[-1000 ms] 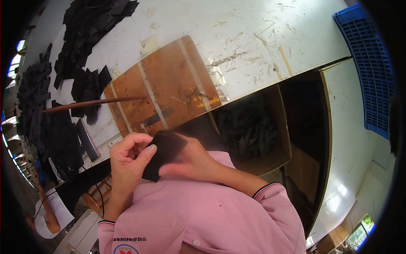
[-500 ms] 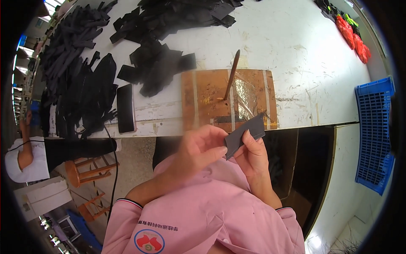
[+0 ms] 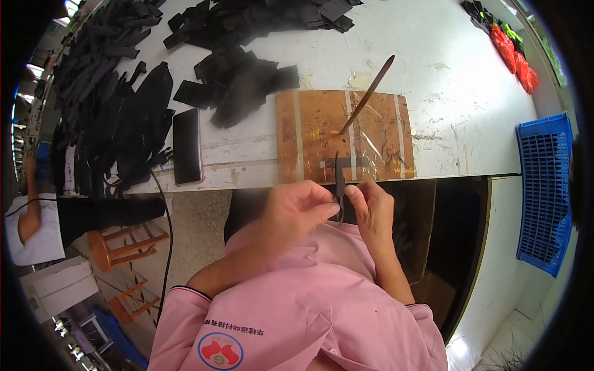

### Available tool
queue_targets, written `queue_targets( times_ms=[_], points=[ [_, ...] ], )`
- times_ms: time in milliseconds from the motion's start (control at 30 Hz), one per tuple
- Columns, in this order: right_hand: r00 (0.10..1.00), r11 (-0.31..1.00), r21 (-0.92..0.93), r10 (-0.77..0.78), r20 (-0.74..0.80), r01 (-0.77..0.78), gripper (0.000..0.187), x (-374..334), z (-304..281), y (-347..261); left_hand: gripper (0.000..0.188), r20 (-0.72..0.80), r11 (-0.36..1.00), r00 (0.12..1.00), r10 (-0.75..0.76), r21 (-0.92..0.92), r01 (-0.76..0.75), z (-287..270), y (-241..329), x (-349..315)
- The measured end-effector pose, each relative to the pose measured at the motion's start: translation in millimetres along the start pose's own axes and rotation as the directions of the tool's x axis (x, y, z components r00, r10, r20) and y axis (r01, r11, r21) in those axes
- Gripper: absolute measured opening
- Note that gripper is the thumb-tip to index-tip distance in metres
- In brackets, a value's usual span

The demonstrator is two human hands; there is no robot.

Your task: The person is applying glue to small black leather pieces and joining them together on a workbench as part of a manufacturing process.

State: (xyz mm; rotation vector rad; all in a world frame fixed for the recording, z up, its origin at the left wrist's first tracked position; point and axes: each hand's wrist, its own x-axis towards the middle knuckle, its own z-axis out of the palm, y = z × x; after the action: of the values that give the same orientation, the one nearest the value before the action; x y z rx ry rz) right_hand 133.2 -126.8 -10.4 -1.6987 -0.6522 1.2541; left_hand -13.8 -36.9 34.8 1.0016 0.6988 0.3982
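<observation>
A small flat black piece of cloth [image 3: 340, 177] stands nearly edge-on to me, just off the table's front edge. My left hand [image 3: 298, 207] pinches its near end between thumb and fingers. On its other side my right hand [image 3: 372, 213] is closed, with the thumb against the cloth; its fingertips are partly hidden. Beyond my hands lies a brown board [image 3: 315, 117] with strips of clear tape, and a slim brown pointed stick [image 3: 369, 93] rises from it at a slant.
Loose black cloth pieces [image 3: 241, 86] are heaped on the white table [image 3: 458, 123], with more along its left side. A phone [image 3: 187, 146] lies near the front edge. A blue crate [image 3: 544, 195] stands at right; red bags [image 3: 513, 55] lie far right. Wooden stools [image 3: 130, 241] and another person [image 3: 37, 229] are at left.
The black piece has turned from showing its broad face to nearly edge-on. My left fingers have come onto it, and my right hand has turned more upright. The view has shifted slightly.
</observation>
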Motion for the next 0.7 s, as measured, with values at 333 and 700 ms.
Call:
queue_targets(
  times_ms=[333,700],
  points=[
    [0.763,0.737,-0.395,-0.634,-0.123,0.548,0.023,-8,29,-33,0.008,-0.018,0.474,0.721,0.693,0.765,-0.437,5,-16,6],
    [0.974,0.865,0.45,-0.178,-0.14,0.223,0.003,26,43,-13,0.017,-0.128,0.978,0.99,0.061,-0.189,-0.085,-19,-6,23]
  ],
)
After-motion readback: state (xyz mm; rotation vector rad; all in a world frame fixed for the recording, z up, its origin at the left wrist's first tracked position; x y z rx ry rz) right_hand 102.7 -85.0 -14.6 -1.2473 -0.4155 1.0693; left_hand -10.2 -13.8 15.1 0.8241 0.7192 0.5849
